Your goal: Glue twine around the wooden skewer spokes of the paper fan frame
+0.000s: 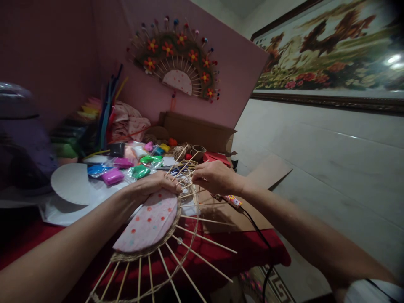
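Observation:
My left hand [158, 183] grips the upper end of a half-round fan craft [151, 225], its thumb on the rim by the sticks. The craft has a pale pink panel with red dots, edged in braided twine, and thin wooden sticks [205, 240] spread out from the curved rim. A strand of jute twine [198, 212] runs in a wide arc across the sticks. At the upper end of that arc, my right hand [217, 176] is closed with fingertips pinched on the twine among the sticks. Its fingertips are partly hidden.
Bagged coloured clay [113, 176] and a white half disc [71, 184] lie on the left. A patterned tool [233, 201] with a black cord [257, 229] rests on cardboard at right. A finished flowered fan [176, 57] hangs on the pink board behind.

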`<control>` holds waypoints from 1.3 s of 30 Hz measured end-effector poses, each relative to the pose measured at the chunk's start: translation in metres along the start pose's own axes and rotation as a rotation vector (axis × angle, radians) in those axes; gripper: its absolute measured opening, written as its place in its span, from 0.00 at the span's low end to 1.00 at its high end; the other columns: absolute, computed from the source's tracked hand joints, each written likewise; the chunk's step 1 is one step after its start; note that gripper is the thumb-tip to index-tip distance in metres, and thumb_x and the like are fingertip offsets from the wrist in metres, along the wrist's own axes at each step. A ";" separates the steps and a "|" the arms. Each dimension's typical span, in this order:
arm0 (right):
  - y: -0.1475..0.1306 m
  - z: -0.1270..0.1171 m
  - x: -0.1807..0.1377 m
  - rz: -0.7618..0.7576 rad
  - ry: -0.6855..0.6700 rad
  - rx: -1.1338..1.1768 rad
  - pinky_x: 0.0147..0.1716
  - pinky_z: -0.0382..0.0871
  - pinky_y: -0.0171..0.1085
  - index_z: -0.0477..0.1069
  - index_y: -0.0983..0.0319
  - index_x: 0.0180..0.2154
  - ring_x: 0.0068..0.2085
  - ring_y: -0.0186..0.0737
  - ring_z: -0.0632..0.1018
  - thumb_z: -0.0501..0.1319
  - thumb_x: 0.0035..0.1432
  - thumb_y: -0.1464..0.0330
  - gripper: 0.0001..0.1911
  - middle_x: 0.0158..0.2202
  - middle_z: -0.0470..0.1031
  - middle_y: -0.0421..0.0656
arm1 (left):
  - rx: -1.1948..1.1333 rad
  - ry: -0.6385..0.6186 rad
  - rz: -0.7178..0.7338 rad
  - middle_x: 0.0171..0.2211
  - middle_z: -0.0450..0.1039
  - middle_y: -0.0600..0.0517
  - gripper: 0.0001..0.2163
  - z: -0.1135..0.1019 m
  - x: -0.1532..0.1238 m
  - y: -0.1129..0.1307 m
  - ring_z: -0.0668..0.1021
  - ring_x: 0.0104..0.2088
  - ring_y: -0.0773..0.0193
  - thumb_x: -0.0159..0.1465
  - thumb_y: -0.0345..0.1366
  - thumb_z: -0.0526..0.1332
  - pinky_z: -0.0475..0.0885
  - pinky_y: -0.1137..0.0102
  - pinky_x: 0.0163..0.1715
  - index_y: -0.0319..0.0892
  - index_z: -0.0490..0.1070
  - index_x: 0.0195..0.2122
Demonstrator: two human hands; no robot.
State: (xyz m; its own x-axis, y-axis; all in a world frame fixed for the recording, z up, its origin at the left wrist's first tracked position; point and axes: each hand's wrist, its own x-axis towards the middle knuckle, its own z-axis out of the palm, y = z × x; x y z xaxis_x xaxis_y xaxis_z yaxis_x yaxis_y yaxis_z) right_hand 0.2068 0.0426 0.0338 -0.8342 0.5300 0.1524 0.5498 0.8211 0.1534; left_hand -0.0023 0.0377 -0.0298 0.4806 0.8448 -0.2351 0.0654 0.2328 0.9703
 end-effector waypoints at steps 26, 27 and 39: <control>-0.002 0.004 0.001 0.187 0.166 -0.092 0.29 0.54 0.35 0.69 0.66 0.34 0.31 0.36 0.67 0.49 0.65 0.67 0.13 0.32 0.71 0.46 | -0.030 -0.024 -0.013 0.14 0.70 0.52 0.03 -0.003 0.000 -0.001 0.67 0.14 0.68 0.46 0.31 0.66 0.59 0.73 0.14 0.41 0.74 0.18; -0.002 0.003 0.000 0.187 0.159 -0.117 0.29 0.53 0.36 0.69 0.66 0.33 0.30 0.36 0.67 0.50 0.64 0.67 0.13 0.31 0.71 0.46 | -0.029 -0.027 -0.013 0.14 0.70 0.52 0.03 -0.004 0.000 -0.001 0.67 0.14 0.68 0.46 0.31 0.66 0.59 0.73 0.14 0.40 0.74 0.18; -0.011 -0.001 -0.002 0.187 0.143 -0.100 0.29 0.57 0.34 0.72 0.64 0.33 0.33 0.35 0.70 0.53 0.59 0.72 0.09 0.35 0.73 0.45 | -0.064 -0.024 -0.018 0.13 0.69 0.53 0.03 0.000 -0.003 0.003 0.66 0.13 0.70 0.45 0.30 0.66 0.58 0.74 0.13 0.40 0.74 0.17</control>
State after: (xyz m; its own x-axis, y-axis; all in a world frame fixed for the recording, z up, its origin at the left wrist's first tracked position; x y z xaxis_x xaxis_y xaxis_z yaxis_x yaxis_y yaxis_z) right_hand 0.2024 0.0324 0.0330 -0.7065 0.6297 0.3231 0.7017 0.6825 0.2043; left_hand -0.0037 0.0357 -0.0259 0.5008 0.8287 -0.2499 0.0181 0.2786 0.9602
